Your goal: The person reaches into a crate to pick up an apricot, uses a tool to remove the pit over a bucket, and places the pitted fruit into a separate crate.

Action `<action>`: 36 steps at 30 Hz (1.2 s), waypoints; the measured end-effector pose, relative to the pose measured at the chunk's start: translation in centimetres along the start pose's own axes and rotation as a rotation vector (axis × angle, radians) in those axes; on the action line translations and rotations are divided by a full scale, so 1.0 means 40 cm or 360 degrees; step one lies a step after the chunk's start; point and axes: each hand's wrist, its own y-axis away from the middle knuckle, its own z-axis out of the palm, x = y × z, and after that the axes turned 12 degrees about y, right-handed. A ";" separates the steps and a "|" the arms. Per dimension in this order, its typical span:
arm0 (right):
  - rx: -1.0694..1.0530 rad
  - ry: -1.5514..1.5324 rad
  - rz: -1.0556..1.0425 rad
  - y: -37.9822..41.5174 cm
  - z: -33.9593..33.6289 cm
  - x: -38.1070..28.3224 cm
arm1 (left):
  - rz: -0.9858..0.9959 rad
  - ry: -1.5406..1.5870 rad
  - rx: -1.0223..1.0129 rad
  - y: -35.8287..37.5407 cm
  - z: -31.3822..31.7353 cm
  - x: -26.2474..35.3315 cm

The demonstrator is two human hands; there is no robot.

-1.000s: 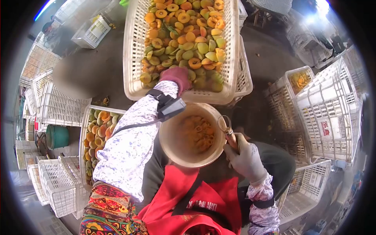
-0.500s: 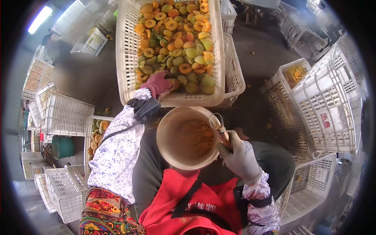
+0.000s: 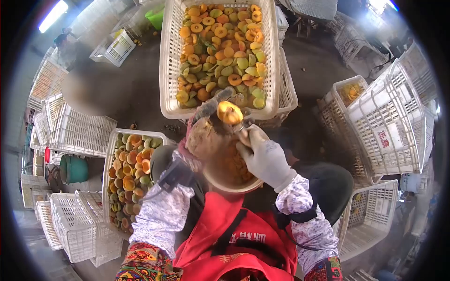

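Standing below both hands, a round off-white bucket (image 3: 233, 189) with orange scraps (image 3: 238, 166) inside is partly covered. A small brown-handled tool (image 3: 243, 136) is gripped by the pale-grey-gloved right hand (image 3: 268, 157), its fingers wrapped round the handle. Just beyond and to the left, a halved yellow-orange fruit (image 3: 229, 113) is pinched by the stained, reddish-gloved left hand (image 3: 206, 134). If the tool were slipped off the flesh, the left fingers could be nicked; if pinched loosely, the half could be dropped into the bucket. Farther off, more fruit halves (image 3: 225, 61) are held in a white perforated plastic crate (image 3: 169, 75).
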 end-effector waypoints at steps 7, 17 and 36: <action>-0.0137 0.0160 0.0075 0.049 0.022 -0.035 | 0.0220 0.0026 0.0139 0.037 -0.145 -0.114; -0.0363 0.0185 0.0244 0.026 0.008 -0.061 | 0.0534 -0.0075 0.0541 0.045 -0.015 -0.109; -0.1202 -0.1360 0.0869 0.010 -0.079 -0.117 | 0.0861 -0.0383 -0.0155 0.063 -0.046 -0.088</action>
